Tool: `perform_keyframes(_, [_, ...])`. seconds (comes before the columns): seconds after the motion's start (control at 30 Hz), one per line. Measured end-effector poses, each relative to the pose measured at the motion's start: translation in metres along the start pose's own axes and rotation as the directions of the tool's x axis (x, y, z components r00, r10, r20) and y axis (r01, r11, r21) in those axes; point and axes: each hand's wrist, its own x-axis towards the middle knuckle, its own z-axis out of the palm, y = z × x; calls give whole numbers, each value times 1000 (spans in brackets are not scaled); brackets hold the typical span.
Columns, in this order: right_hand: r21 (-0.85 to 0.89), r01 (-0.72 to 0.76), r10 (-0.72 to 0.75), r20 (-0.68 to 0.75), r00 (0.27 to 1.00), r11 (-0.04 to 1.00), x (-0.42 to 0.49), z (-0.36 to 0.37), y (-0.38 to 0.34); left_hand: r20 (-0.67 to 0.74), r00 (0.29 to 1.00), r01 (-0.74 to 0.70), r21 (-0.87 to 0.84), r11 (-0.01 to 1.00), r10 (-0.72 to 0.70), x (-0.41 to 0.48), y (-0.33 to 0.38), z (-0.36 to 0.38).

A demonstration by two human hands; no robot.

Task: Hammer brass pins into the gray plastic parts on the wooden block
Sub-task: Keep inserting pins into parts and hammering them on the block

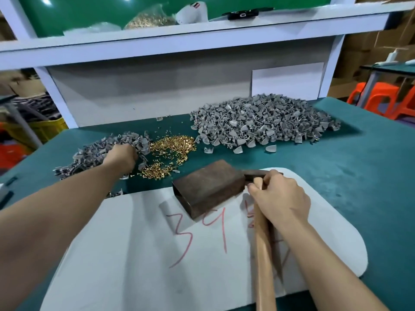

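A brown block (207, 187) sits on a white pad (134, 254) marked with red numbers; nothing lies on its top. My right hand (280, 198) grips a hammer's wooden handle (263, 265) close to the dark head (253, 176), which rests beside the block's right end. My left hand (122, 157) reaches into the left heap of gray plastic parts (89, 156), fingers curled down among them; what they hold is hidden. A scatter of brass pins (170, 147) lies just right of that hand.
A larger heap of gray parts (265, 122) fills the back right of the green table (359, 171). A white shelf frame (157, 48) stands behind, with bags on it. Orange stools (379, 99) stand at the far right, a yellow crate (48, 129) at the left.
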Motion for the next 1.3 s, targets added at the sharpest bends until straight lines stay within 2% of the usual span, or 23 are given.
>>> perform_keyframes(0.17, [-15,-3,4,6,1000,1000,2,2,1,50,997,-59,-63,996,63,-7,-1,-2])
perform_keyframes(0.23, [-17,-6,6,5,1000,1000,3,3,2,154,985,-62,-92,994,75,-7,-1,-7])
perform_keyframes(0.33, [-23,-12,13,9,1000,1000,4,4,3,365,927,-48,-115,992,88,-10,-6,-22])
perform_keyframes(0.43, [-24,-16,17,12,1000,1000,4,3,2,450,889,-18,-147,989,83,-12,-14,-28])
perform_keyframes(0.5, [-19,-20,21,16,1000,1000,4,3,2,431,897,-17,-185,983,97,-13,-17,-29])
perform_keyframes(0.6, [-19,-18,19,29,999,1000,4,2,2,333,931,-96,-179,979,152,-11,-21,-31])
perform_keyframes(0.7, [-19,-12,13,34,999,1000,4,0,2,261,952,-112,-200,973,163,-10,-24,-39])
perform_keyframes(0.8, [-24,-15,16,39,999,1000,4,-1,1,172,968,-162,-139,977,185,-8,-25,-41])
perform_keyframes(0.93, [-20,-29,30,42,999,999,4,-1,0,124,972,-192,-88,977,202,-12,-17,-43])
perform_keyframes(1.07, [-13,-34,35,43,998,999,4,0,1,86,936,-336,-66,939,341,-25,7,-42])
perform_keyframes(1.2, [-20,-31,32,43,999,999,4,0,1,135,822,-557,-4,830,553,-43,31,-27])
perform_keyframes(1.3, [-26,-25,26,32,999,999,4,-1,0,176,807,-577,30,816,564,-46,35,-14])
